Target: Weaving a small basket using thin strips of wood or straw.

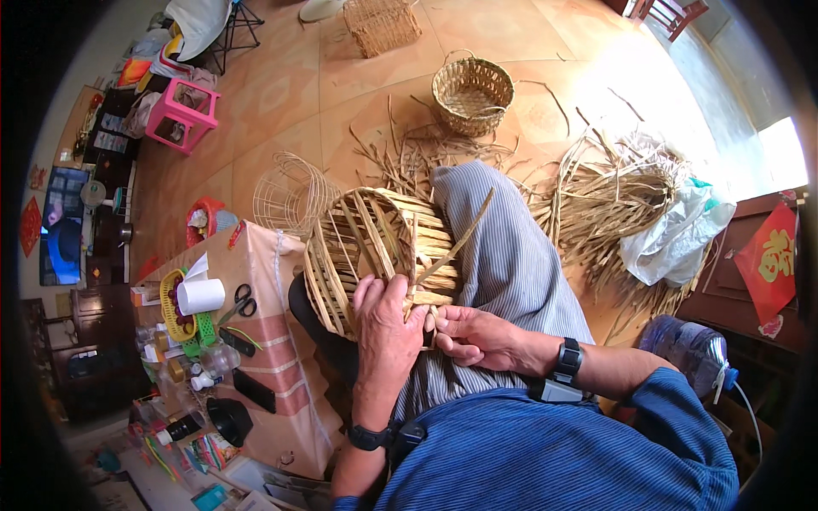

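A half-round basket point(436, 234) woven of flat, straw-coloured plant strips lies tilted on my lap, its open side toward me. My left hand point(385, 317) is closed over the near rim, thumb pointing right. Right beside it, my right hand point(470, 334) pinches a twisted plant strip point(431, 322) at the basket's lower right edge. The fingertips of both hands nearly meet there, partly hiding the strip. A loose strip end point(464, 234) sticks up and to the right from the rim over my striped trouser leg point(511, 247).
Dried stalks point(596, 200) heap on the floor at right beside a plastic bag point(677, 243). A round woven basket point(473, 95) stands ahead, a wire frame point(294, 194) at left. The cloth-covered table point(285, 358) holds scissors point(241, 302) and a paper roll point(201, 295).
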`<action>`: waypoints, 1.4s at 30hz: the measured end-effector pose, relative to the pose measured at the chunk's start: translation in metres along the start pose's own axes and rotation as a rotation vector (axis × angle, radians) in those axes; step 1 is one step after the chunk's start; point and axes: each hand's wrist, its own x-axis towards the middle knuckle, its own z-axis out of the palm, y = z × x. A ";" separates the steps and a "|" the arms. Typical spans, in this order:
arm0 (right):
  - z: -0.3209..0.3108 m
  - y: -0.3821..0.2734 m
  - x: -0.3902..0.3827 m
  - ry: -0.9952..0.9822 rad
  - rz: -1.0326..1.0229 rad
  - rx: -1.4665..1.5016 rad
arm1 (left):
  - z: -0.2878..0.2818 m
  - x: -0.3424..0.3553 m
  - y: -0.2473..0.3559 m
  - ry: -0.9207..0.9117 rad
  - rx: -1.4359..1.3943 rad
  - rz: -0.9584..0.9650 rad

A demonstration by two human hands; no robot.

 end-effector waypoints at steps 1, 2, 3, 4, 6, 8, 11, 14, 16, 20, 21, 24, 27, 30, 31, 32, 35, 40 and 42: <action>0.000 0.000 -0.001 -0.002 -0.001 -0.012 | -0.001 0.001 0.000 -0.012 0.000 -0.002; 0.000 0.000 -0.002 -0.004 -0.002 -0.025 | 0.000 0.001 0.001 -0.014 0.001 -0.002; 0.001 0.000 -0.001 -0.003 -0.002 -0.022 | 0.001 0.002 0.002 -0.006 0.022 0.010; 0.002 -0.001 0.002 0.011 -0.017 -0.037 | 0.001 0.002 0.003 0.003 0.042 0.022; 0.006 -0.001 0.005 0.025 -0.034 -0.051 | 0.002 0.002 0.003 0.012 0.053 0.016; 0.009 0.001 0.005 0.054 -0.057 -0.031 | 0.002 0.003 0.006 0.024 0.061 0.009; 0.006 0.003 -0.002 0.023 -0.075 -0.025 | 0.001 0.003 0.010 0.035 0.084 -0.004; 0.009 0.003 0.000 0.039 -0.082 -0.027 | 0.003 0.003 0.007 0.036 0.071 -0.012; 0.010 0.004 0.000 0.058 -0.083 -0.040 | 0.004 0.002 0.007 0.048 0.075 -0.027; 0.010 0.005 -0.007 0.059 -0.058 -0.136 | 0.000 0.003 0.010 0.022 0.052 -0.046; 0.010 0.005 -0.008 0.059 -0.057 -0.136 | -0.002 0.003 0.012 0.016 0.050 -0.037; 0.010 0.005 -0.008 0.099 -0.062 -0.144 | -0.003 0.003 0.012 0.012 0.047 -0.026; 0.008 0.006 -0.005 0.097 -0.078 -0.091 | -0.001 0.004 0.010 0.007 0.039 -0.026; 0.003 0.003 -0.001 0.082 -0.061 -0.109 | 0.000 0.004 0.008 0.000 0.025 -0.032; 0.003 0.001 0.001 0.083 -0.061 -0.128 | 0.001 0.004 0.007 0.000 0.020 -0.035; 0.003 0.000 0.003 0.083 -0.059 -0.147 | 0.000 0.004 0.007 0.001 0.020 -0.035; 0.010 -0.003 -0.001 0.165 -0.083 -0.248 | -0.001 0.004 0.006 -0.001 0.008 -0.030; 0.007 -0.010 -0.005 0.136 -0.109 -0.240 | 0.001 0.005 0.005 0.014 0.001 -0.038; 0.009 -0.012 -0.004 0.167 -0.154 -0.308 | 0.002 0.006 0.004 0.018 -0.001 -0.035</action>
